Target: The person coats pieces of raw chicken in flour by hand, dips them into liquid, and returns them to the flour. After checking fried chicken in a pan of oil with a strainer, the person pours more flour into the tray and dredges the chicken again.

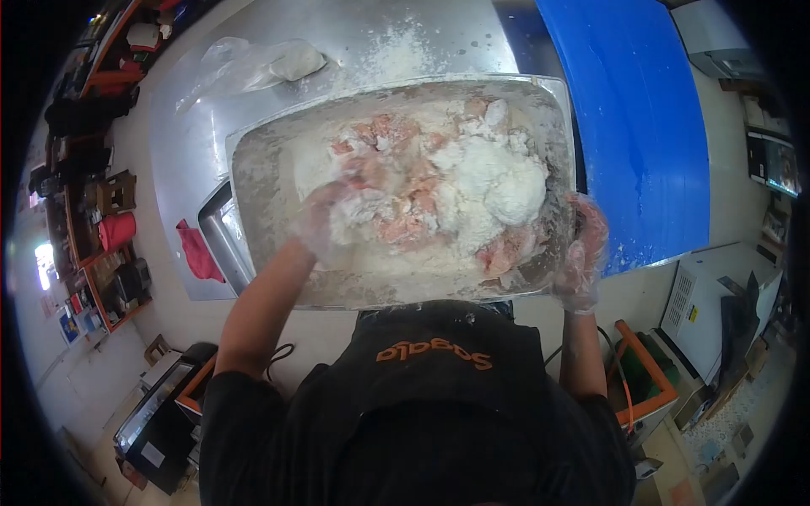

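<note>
A large metal tub [263, 198] holds pieces of raw meat [403, 226] partly coated in white flour [510, 185], which is heaped thickest on the right side. Inside the tub's left half is my left hand [325, 215], in a clear plastic glove, among the floured pieces. Motion smears its fingers, so their grip and anything in them cannot be made out. My right hand [585, 249], also gloved and dusted with flour, is wrapped around the tub's right rim.
Under the tub is a steel table [177, 148], with a crumpled plastic bag [283, 63] and spilled flour [405, 51] behind. A blue board [645, 135] lies right. At left are a red cloth [198, 250] and a metal tray [221, 221] beside the tub.
</note>
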The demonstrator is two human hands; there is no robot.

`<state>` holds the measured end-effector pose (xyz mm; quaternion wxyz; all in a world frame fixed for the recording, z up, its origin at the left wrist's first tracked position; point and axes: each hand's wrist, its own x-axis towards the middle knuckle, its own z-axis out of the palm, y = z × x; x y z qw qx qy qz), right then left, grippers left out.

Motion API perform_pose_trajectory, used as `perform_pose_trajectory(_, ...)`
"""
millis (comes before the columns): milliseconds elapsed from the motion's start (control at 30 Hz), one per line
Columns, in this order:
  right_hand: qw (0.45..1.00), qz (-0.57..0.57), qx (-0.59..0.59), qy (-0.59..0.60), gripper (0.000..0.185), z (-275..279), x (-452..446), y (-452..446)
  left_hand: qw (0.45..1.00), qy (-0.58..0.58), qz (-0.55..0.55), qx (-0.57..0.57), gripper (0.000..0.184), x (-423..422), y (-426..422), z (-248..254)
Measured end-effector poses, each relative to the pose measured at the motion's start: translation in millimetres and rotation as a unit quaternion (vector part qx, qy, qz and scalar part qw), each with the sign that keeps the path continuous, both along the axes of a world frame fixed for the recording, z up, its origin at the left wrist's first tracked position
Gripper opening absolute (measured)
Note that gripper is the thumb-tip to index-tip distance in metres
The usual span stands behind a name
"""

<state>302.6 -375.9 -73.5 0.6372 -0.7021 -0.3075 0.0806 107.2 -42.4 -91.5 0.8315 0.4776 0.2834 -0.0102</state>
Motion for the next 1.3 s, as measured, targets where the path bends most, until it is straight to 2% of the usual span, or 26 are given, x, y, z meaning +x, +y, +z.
perform_pose_trajectory(67, 1.0, 0.007, -0.005, -0.006, 0.052, 4, 2, 3, 0.976, 0.185, 0.066, -0.091, 0.05, -7, 1, 43)
perform_pose_trajectory(100, 1.0, 0.009, -0.01, -0.005, 0.051, 7, 2, 4, 0.968, 0.236, 0.05, -0.074, 0.052, -14, 10, 58)
perform_pose_trajectory(167, 1.0, 0.009, -0.02, 0.0, 0.05, 10, 1, 5, 0.96, 0.273, -0.064, 0.012, 0.055, -24, 35, 85)
perform_pose_trajectory(233, 1.0, 0.01, -0.025, 0.006, 0.05, 11, 1, 4, 0.918, 0.239, -0.263, 0.177, 0.058, -20, 63, 105)
perform_pose_trajectory(267, 1.0, 0.012, -0.024, 0.009, 0.05, 11, 1, 4, 0.886, 0.209, -0.328, 0.252, 0.06, -7, 70, 110)
perform_pose_trajectory(333, 0.999, 0.016, -0.033, -0.002, 0.052, 7, 3, 2, 0.836, 0.142, -0.383, 0.365, 0.063, 36, 72, 101)
perform_pose_trajectory(433, 0.999, 0.013, -0.048, -0.015, 0.054, -1, 2, -4, 0.768, 0.061, -0.394, 0.501, 0.062, 121, 45, 62)
perform_pose_trajectory(500, 0.999, 0.005, -0.036, -0.003, 0.051, 9, 1, -3, 0.727, 0.085, -0.439, 0.521, 0.056, 157, 8, 48)
perform_pose_trajectory(533, 1.0, 0.003, -0.031, -0.002, 0.05, 11, 0, -1, 0.71, 0.135, -0.482, 0.495, 0.054, 169, -6, 41)
perform_pose_trajectory(633, 0.999, 0.014, -0.035, -0.026, 0.051, 6, 1, -4, 0.784, 0.269, -0.384, 0.407, 0.056, 192, -29, -15)
perform_pose_trajectory(700, 0.997, 0.008, -0.055, -0.045, 0.05, 3, 1, -8, 0.872, 0.232, -0.248, 0.353, 0.046, 193, -36, -39)
perform_pose_trajectory(800, 0.998, -0.01, -0.066, -0.021, 0.051, 7, 2, -8, 0.956, 0.145, -0.219, 0.132, 0.041, 207, -40, -56)
perform_pose_trajectory(900, 0.999, -0.014, -0.043, -0.013, 0.05, 5, 2, -6, 0.961, 0.067, -0.257, -0.078, 0.039, 220, -49, -56)
perform_pose_trajectory(967, 0.999, -0.02, -0.025, -0.009, 0.05, 7, 0, -1, 0.947, 0.029, -0.281, -0.154, 0.039, 219, -54, -51)
perform_pose_trajectory(1067, 1.0, -0.014, -0.013, -0.001, 0.049, 5, -2, -1, 0.932, -0.039, -0.355, -0.057, 0.043, 203, -48, -35)
perform_pose_trajectory(1133, 1.0, 0.006, -0.003, 0.012, 0.049, 1, -3, -6, 0.872, -0.102, -0.444, 0.18, 0.042, 187, -31, -32)
perform_pose_trajectory(1167, 1.0, -0.014, 0.016, 0.019, 0.047, 4, -7, -2, 0.819, -0.129, -0.475, 0.294, 0.042, 174, -20, -31)
perform_pose_trajectory(1200, 0.999, -0.032, 0.035, 0.026, 0.046, 10, -11, 6, 0.773, -0.173, -0.466, 0.394, 0.048, 161, -7, -9)
perform_pose_trajectory(1233, 0.999, -0.017, -0.021, -0.03, 0.044, 20, -8, 13, 0.855, -0.013, -0.431, 0.289, 0.053, 152, -5, 24)
perform_pose_trajectory(1267, 0.993, -0.004, -0.071, -0.089, 0.042, 31, -5, 20, 0.899, 0.146, -0.375, 0.172, 0.059, 142, -2, 45)
perform_pose_trajectory(1300, 0.957, 0.041, -0.196, -0.21, 0.039, 49, 11, 23, 0.916, 0.121, -0.338, 0.177, 0.065, 120, 20, 43)
